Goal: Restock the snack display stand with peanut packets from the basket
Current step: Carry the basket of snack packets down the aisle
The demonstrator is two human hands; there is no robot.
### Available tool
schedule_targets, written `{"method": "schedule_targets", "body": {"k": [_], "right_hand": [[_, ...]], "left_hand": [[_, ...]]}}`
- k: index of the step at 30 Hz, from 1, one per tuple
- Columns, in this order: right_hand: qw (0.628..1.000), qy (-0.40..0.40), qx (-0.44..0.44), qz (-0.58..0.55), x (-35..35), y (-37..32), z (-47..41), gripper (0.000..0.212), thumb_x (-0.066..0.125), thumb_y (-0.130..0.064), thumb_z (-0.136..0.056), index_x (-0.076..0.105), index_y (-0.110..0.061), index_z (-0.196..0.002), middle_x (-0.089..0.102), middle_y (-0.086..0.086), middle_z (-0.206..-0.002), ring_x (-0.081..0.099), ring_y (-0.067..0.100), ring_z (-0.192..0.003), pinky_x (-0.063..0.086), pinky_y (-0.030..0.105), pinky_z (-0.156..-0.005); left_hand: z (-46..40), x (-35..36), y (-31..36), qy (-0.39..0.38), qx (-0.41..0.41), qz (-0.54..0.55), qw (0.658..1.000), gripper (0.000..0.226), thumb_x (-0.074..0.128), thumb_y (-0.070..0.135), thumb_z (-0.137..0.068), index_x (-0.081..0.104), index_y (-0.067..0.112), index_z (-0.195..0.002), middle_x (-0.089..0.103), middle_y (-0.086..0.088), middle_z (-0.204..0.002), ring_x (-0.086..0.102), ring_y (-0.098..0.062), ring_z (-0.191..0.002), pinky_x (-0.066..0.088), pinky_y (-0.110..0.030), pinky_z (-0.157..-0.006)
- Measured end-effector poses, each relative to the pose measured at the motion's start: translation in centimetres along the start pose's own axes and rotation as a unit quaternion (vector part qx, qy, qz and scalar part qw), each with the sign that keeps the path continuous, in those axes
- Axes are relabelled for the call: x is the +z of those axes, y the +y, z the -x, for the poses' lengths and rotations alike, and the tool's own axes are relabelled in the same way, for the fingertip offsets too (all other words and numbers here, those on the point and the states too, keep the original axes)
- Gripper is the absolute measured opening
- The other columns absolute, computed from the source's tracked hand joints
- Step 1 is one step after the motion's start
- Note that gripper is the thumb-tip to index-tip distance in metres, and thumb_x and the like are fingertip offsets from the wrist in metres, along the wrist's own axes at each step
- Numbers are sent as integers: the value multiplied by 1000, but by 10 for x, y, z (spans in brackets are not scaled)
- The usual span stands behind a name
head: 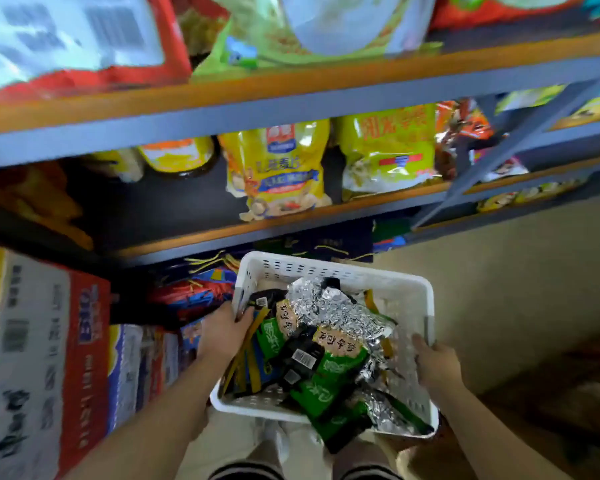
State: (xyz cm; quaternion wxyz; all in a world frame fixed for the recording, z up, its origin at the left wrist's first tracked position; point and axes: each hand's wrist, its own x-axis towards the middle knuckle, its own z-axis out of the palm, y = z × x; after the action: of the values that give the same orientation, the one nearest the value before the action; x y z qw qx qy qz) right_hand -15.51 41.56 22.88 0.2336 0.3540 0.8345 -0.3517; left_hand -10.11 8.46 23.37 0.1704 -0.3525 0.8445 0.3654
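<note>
Peanut packets (329, 362), green and black with tan labels and crinkled silver foil backs, lie piled in a white perforated basket (333, 271) held by a person's 2 bare hands. The left hand (224, 332) has its grip clamped on the basket's left rim, fingers curled over the edge and touching a packet just inside. The right hand (437, 365) has its grip clamped on the basket's right rim, thumb inside the wall. Both forearms reach up from the bottom of the view. Several packets spill over the basket's near edge. Yellow strips (246, 355) lie along the basket's left side under the packets.

Below the basket, the person's pale shoes (278, 441) stand on a beige floor (516, 289). To the left, a large red and white printed carton (42, 368) stands on the floor beside smaller boxes. Ahead rises the display stand (291, 105), grey metal rails with wooden edges. Its middle shelf carries yellow snack bags (278, 168), upright and leaning. The upper shelf carries large red and green bags, blurred. Dark bags with yellow cords (208, 265) sit under the lowest shelf, just beyond the basket.
</note>
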Motion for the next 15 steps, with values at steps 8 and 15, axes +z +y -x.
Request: {"method": "schedule_targets", "body": {"k": [8,15], "right_hand": [[966,44,102,-234,-166,42,-38,26,57,-34,-86,52,-11,-75,47,4,-62,42,20,-49,35,22,-37],[933,89,161,-309,-314,84,-121,29,49,-31,-92,50,-14,-69,48,7,-64,48,24,-57,45,35,-58]], "left_hand": [[13,56,222,-91,180,-109,973,37,56,31,-90,53,9,-60,42,-1,-50,48,-23,-54,33,-32,-52],[45,182,424,-152,302,-182,923,35,54,28,-91,48,13,-60,44,0,-50,45,-15,-47,28,-31,-45]]}}
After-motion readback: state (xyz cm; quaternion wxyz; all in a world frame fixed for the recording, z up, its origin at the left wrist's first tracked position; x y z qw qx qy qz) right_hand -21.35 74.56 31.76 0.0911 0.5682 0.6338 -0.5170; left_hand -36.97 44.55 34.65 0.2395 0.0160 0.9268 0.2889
